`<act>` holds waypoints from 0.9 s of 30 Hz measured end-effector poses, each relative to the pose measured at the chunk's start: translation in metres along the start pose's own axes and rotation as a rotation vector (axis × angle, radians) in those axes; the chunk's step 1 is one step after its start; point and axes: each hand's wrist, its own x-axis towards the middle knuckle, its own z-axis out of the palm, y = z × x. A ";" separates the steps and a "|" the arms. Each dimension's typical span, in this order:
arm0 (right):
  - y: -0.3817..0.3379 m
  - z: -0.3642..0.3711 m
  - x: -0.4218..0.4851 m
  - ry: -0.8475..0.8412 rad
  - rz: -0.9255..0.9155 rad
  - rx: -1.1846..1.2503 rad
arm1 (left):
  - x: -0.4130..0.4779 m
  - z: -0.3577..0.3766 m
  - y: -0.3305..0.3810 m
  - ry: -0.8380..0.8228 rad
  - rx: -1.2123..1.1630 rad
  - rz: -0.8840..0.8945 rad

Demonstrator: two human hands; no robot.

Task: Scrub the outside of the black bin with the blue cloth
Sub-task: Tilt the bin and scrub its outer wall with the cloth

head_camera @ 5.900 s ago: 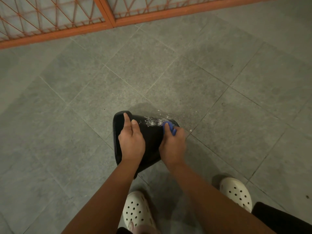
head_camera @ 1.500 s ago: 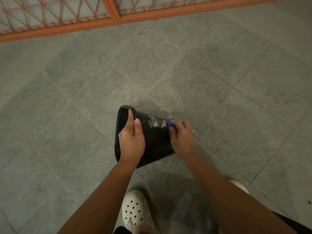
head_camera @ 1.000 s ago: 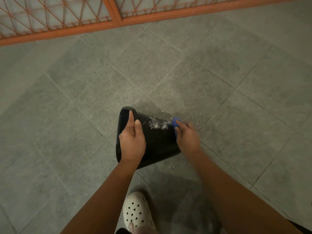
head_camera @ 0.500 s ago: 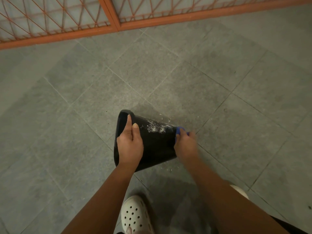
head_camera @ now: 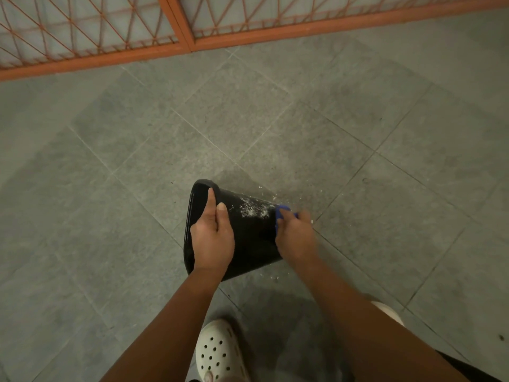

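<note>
Since the earliest frame the right hand (head_camera: 296, 239) has slid off the upper wall of the black bin (head_camera: 252, 238) to its base end, and the right shoe has slipped mostly behind the forearm.

Head view: the bin lies on its side on the grey tiled floor (head_camera: 110, 216), mouth to the left. The left hand (head_camera: 212, 238) rests flat on the wall near the rim, fingers straight, the forefinger reaching the rim. The right hand's fingers curl round the blue cloth (head_camera: 281, 213) and hold it against the bin's far base corner (only a scrap shows). White suds (head_camera: 253, 209) streak the wall between the hands. A white clog (head_camera: 220, 351) stands below, and an orange grille (head_camera: 96, 28) runs along the top.
</note>
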 end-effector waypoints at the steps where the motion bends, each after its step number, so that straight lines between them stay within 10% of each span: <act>1: -0.003 -0.001 -0.003 0.022 -0.064 0.023 | 0.000 -0.001 -0.001 -0.003 0.002 0.001; 11: 0.012 -0.001 0.004 -0.028 0.102 -0.047 | 0.000 0.000 0.003 -0.024 -0.027 0.002; 17: 0.015 -0.002 -0.007 0.062 -0.442 0.141 | 0.001 0.000 0.001 -0.039 -0.003 0.002; 23: 0.028 0.000 0.002 0.059 -0.023 0.093 | -0.003 0.004 0.007 -0.066 0.015 0.029; 27: 0.007 0.001 -0.026 0.137 -0.291 0.215 | 0.002 0.004 0.003 -0.040 0.012 0.010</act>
